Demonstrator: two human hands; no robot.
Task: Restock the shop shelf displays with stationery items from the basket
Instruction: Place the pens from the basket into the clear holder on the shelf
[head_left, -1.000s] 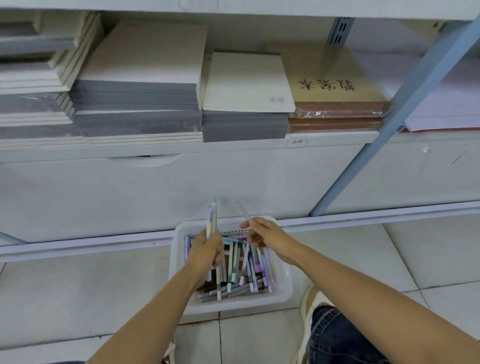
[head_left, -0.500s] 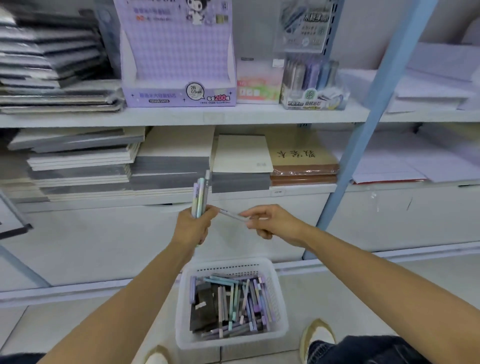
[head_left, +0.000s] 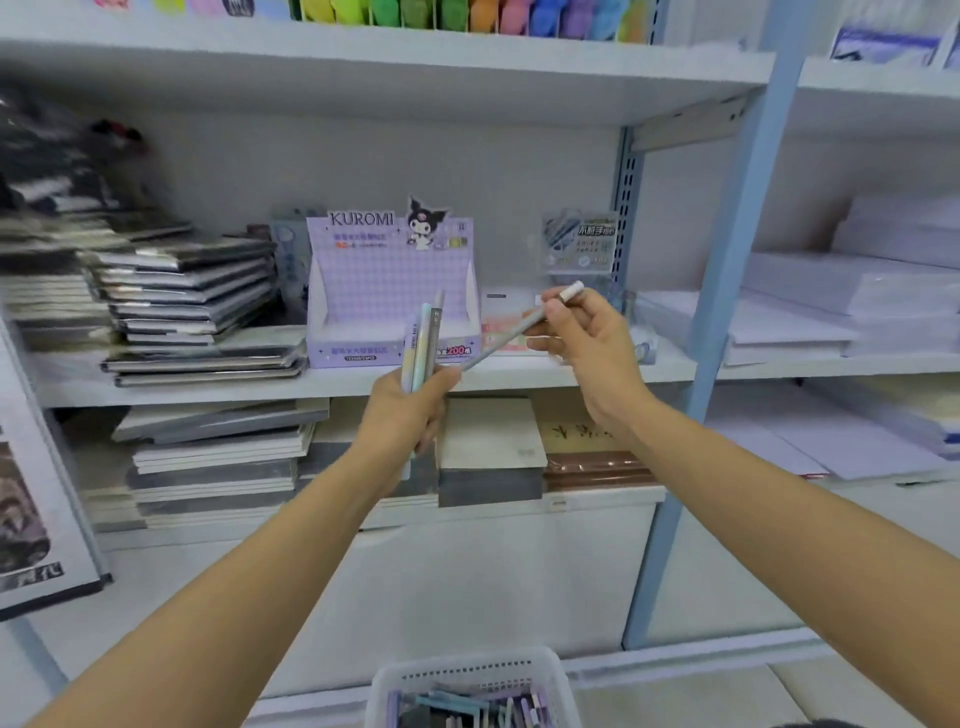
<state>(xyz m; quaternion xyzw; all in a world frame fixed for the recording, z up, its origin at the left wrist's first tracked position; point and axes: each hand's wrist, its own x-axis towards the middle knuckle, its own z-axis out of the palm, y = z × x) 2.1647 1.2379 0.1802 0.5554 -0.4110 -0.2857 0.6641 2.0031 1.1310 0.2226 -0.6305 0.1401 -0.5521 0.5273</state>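
My left hand (head_left: 408, 410) grips a small bundle of pastel pens (head_left: 423, 338) upright in front of the middle shelf. My right hand (head_left: 587, 338) pinches a single grey pen (head_left: 511, 332) near its white cap, the pen slanting down-left so its tip nearly meets my left hand. Behind the hands stands a purple Kuromi display box (head_left: 389, 291), open at the front. The white basket (head_left: 467, 670) with several more pens sits on the floor at the bottom edge of the view.
Stacks of wrapped notebooks (head_left: 192, 306) fill the middle shelf's left. A clear pen box (head_left: 576, 244) stands right of the purple box. A blue upright post (head_left: 717, 322) divides the shelving; white paper stacks (head_left: 841, 312) lie right of it. Sketch pads (head_left: 488, 447) fill the lower shelf.
Both hands rose from the basket to the middle shelf level, carrying the pens. The view tilted upward, so the basket dropped to the bottom edge and the right hand's pen now slants upward.
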